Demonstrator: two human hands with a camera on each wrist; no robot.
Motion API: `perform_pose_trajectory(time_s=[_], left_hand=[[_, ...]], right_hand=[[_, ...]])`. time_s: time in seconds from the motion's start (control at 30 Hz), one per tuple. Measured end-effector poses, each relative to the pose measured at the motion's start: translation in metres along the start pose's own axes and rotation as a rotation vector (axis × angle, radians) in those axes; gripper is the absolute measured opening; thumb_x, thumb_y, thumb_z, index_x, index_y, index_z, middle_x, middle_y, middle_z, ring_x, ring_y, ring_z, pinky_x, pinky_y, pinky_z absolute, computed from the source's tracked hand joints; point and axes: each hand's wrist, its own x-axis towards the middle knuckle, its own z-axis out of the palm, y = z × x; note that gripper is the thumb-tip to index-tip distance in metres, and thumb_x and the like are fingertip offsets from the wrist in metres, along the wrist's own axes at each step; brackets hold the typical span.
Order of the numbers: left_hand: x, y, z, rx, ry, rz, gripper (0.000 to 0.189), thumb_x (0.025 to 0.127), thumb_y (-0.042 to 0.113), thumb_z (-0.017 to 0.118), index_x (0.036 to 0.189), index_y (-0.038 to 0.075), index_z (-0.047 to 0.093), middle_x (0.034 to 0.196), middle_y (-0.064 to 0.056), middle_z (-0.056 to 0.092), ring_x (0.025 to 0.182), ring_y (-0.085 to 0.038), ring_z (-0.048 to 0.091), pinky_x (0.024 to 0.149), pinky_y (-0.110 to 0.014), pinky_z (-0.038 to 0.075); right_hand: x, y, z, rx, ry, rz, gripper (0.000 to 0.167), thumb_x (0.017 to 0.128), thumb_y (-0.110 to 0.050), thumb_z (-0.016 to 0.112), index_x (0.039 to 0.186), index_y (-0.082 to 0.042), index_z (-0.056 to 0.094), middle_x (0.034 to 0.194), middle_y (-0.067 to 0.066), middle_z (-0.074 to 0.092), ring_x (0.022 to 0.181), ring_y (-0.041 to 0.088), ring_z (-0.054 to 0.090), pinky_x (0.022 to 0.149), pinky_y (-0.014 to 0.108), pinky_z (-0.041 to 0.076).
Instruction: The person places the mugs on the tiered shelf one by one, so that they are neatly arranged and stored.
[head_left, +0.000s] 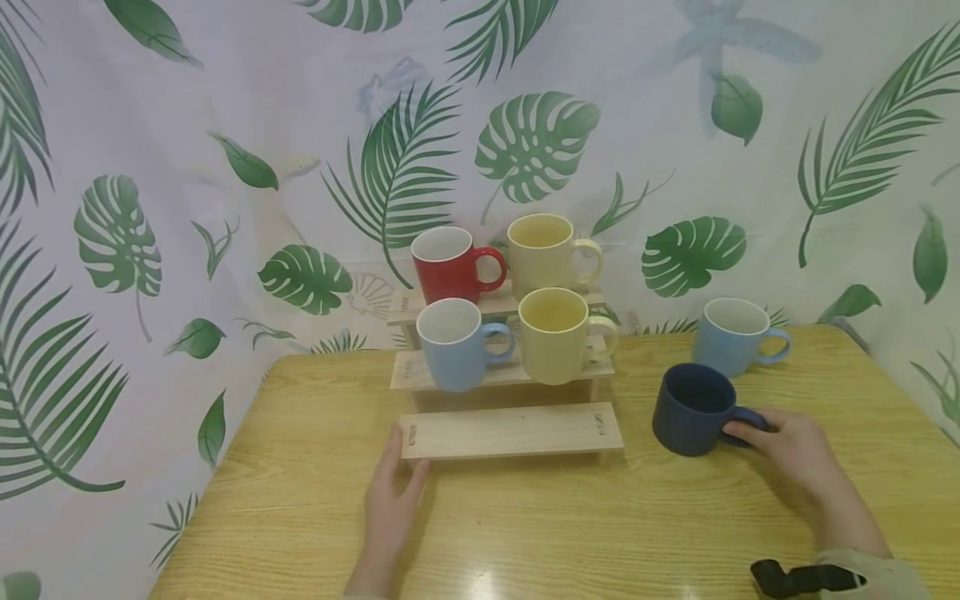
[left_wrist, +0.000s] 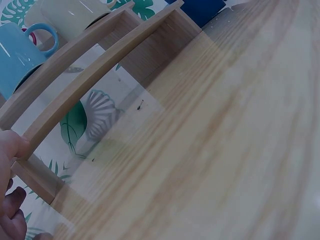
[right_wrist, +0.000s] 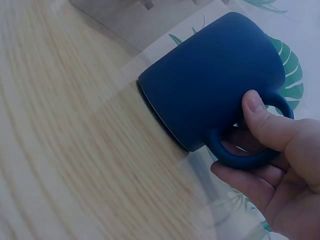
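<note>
My right hand point(head_left: 798, 450) grips the handle of a dark blue mug point(head_left: 692, 412), thumb on top, at the right of the rack. The mug is upright at or just above the table; I cannot tell which. At the left end of the bottom shelf, my left hand point(head_left: 393, 496) holds the three-step wooden rack point(head_left: 510, 431), thumb at the front edge. A light blue mug point(head_left: 456, 346) and a yellow mug point(head_left: 555, 337) stand on the middle shelf. On the top shelf are a red mug point(head_left: 447, 267) and another yellow mug point(head_left: 536, 250). The bottom shelf is bare.
Another light blue mug point(head_left: 727, 337) stands on the wooden table point(head_left: 300, 500), behind the dark blue one. A leaf-patterned cloth point(head_left: 247, 100) hangs behind the table and down its sides. A black strap point(head_left: 806, 577) is round my right wrist.
</note>
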Motion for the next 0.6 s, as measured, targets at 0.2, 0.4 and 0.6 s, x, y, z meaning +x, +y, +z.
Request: perform_pose_trajectory(time_s=[0.2,0.4,0.6], left_hand=[[0.000,0.000,0.000,0.014,0.003,0.007,0.069,0.094,0.036,0.060,0.151,0.014,0.027,0.156,-0.003,0.024,0.142,-0.024,0.022,0.116,-0.045,0.016],[0.000,0.000,-0.001,0.012,0.003,0.024,0.069,0.094,0.034,0.060,0.151,0.013,0.027,0.156,-0.004,0.024,0.142,-0.025,0.022,0.116,-0.045,0.016],[-0.001,0.000,-0.001,0.006,-0.002,0.031,0.069,0.094,0.034,0.060,0.151,0.013,0.026,0.156,-0.004,0.024,0.142,-0.025,0.021,0.116,-0.044,0.016]], right_hand=[[0.002,-0.005,-0.001,0.015,-0.060,0.025,0.045,0.088,-0.040,0.068,0.106,0.001,0.071,0.114,0.021,0.064,0.094,0.014,0.055,0.074,0.026,0.042],[0.003,-0.008,0.001,0.090,-0.098,0.086,0.047,0.088,-0.041,0.067,0.106,0.003,0.071,0.110,0.017,0.066,0.087,0.006,0.052,0.069,0.021,0.042],[0.001,-0.015,0.003,0.219,-0.115,0.120,0.046,0.088,-0.037,0.069,0.105,0.006,0.069,0.097,0.001,0.067,0.079,0.005,0.059,0.066,0.022,0.051]])
